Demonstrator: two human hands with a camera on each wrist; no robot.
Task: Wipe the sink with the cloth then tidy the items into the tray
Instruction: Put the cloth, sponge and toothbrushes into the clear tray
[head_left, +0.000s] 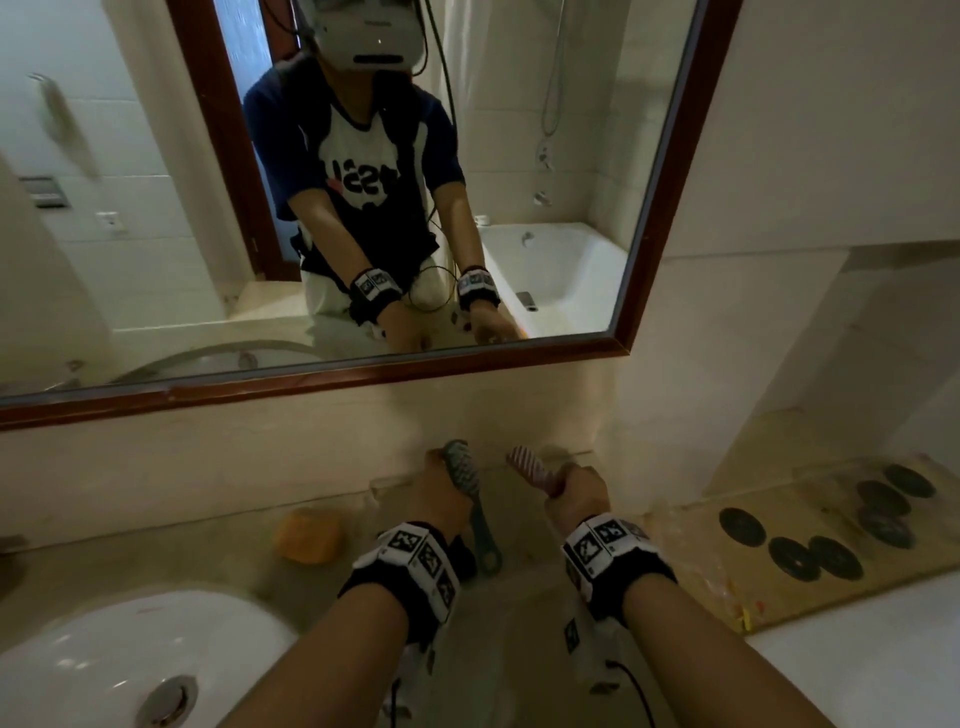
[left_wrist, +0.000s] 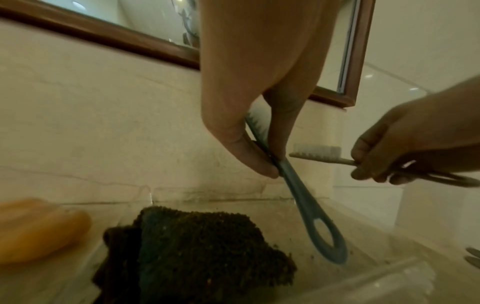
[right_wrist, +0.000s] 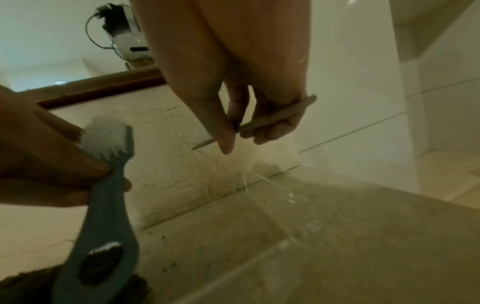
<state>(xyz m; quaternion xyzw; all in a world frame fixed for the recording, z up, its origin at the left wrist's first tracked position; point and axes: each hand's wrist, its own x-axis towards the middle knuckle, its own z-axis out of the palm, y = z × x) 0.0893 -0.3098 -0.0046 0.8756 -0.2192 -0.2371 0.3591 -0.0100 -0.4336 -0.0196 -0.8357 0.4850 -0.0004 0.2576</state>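
Tray (left_wrist: 389, 283): clear plastic, on the table (head_left: 156, 551) against the back wall, right of the sink (head_left: 130, 644). Dark cloth (left_wrist: 197, 253) lies bunched inside it, left end. Left hand (head_left: 436, 493) pinches blue-grey toothbrush (left_wrist: 306, 205) just below the bristles, thumb and fingers curled on the neck; handle with loop end hangs down over the tray, just right of the cloth, can't tell if the tip touches. Right hand (head_left: 579, 493) grips pink toothbrush (head_left: 527, 465), fingers wrapped round the handle, bristle head sticking out toward the left hand. Both brushes above the tray, heads near each other, not touching. Orange soap (head_left: 307, 535) on the table just left of the tray. Dark round discs (head_left: 810, 545) on a mat far right. Mirror (head_left: 363, 208) above the backsplash.
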